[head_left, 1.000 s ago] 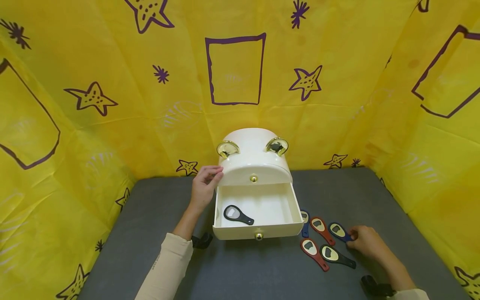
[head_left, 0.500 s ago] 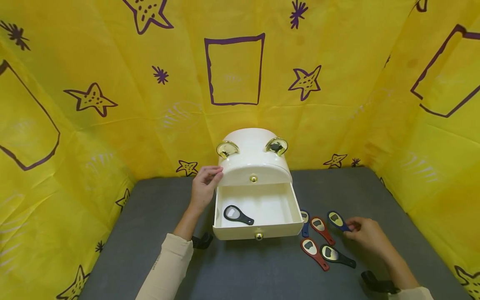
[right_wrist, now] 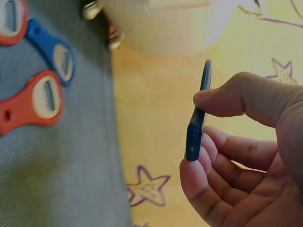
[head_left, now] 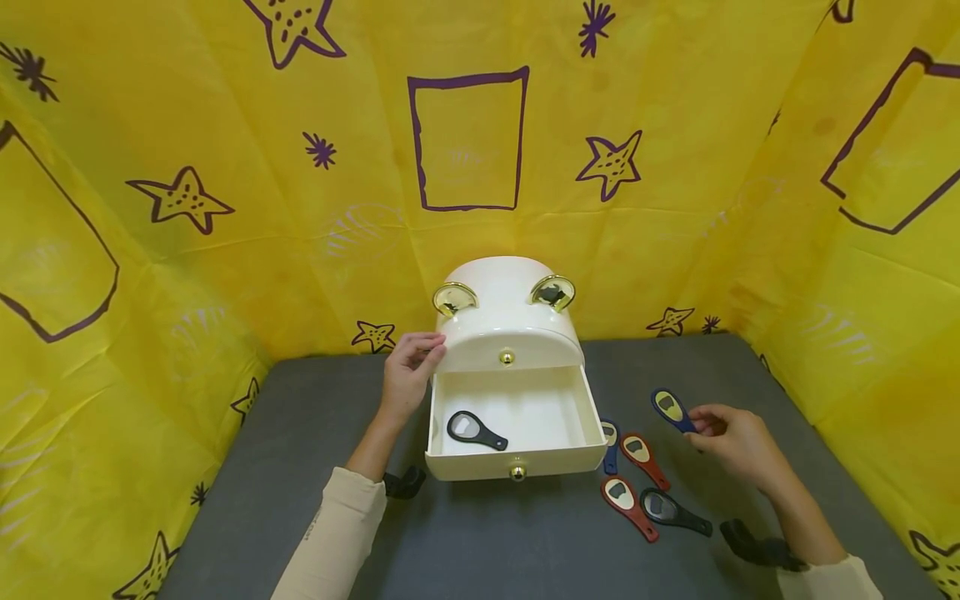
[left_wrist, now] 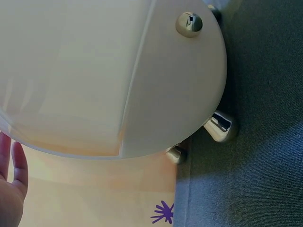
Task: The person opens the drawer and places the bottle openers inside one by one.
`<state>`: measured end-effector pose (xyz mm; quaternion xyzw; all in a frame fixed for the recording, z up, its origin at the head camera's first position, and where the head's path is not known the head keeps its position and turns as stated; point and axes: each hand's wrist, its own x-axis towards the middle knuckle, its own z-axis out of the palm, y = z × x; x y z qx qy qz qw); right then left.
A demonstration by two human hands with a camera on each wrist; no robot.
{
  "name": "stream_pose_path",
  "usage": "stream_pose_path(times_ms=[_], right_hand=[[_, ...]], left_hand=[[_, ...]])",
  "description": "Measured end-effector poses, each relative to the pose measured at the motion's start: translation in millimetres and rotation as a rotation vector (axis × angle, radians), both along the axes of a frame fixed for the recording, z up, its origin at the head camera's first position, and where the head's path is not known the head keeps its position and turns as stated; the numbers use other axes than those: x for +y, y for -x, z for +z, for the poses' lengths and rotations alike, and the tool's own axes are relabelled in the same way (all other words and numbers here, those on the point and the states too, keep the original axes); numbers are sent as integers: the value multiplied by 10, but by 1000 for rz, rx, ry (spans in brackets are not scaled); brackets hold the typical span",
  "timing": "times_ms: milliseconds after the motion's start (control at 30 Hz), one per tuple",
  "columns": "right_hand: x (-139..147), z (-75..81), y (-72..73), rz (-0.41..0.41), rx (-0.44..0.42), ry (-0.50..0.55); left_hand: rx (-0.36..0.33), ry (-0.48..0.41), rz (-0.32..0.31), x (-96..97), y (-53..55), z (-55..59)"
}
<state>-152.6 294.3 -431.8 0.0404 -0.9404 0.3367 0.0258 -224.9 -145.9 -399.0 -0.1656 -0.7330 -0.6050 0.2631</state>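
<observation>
My right hand [head_left: 738, 442] pinches a blue bottle opener [head_left: 670, 407] by its handle, held above the table to the right of the others. Edge-on, this opener [right_wrist: 199, 113] shows between thumb and fingers in the right wrist view. The fingertips of my left hand [head_left: 408, 372] touch the left side of a white cabinet [head_left: 502, 304] with gold knobs. Its lower drawer [head_left: 517, 463] is pulled out, and a black bottle opener [head_left: 477, 430] lies inside at the left. In the left wrist view the left hand [left_wrist: 10, 189] shows only partly, its fingers fairly straight.
Beside the drawer's right corner lie a blue opener [head_left: 610, 446], two red openers [head_left: 645, 461] and a black opener [head_left: 675, 512]. They rest on a grey table [head_left: 480, 550]. Yellow patterned cloth [head_left: 300, 267] encloses the back and sides. Two gold-rimmed ears [head_left: 553, 292] rise from the cabinet.
My right hand has lifted the blue bottle opener off the table, moving it up and slightly away from the other openers. The left hand stays on the cabinet's side.
</observation>
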Motion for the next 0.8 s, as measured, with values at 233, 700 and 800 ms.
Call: stream_pose_path(times_ms=[233, 700, 800], right_hand=[[-93, 214, 45, 3, 57, 20], [-133, 599, 204, 3, 134, 13], [-120, 695, 254, -4, 165, 17]], left_hand=[[-20, -13, -3, 1, 9, -6], [-7, -12, -14, -4, 20, -20], [7, -5, -12, -5, 15, -23]])
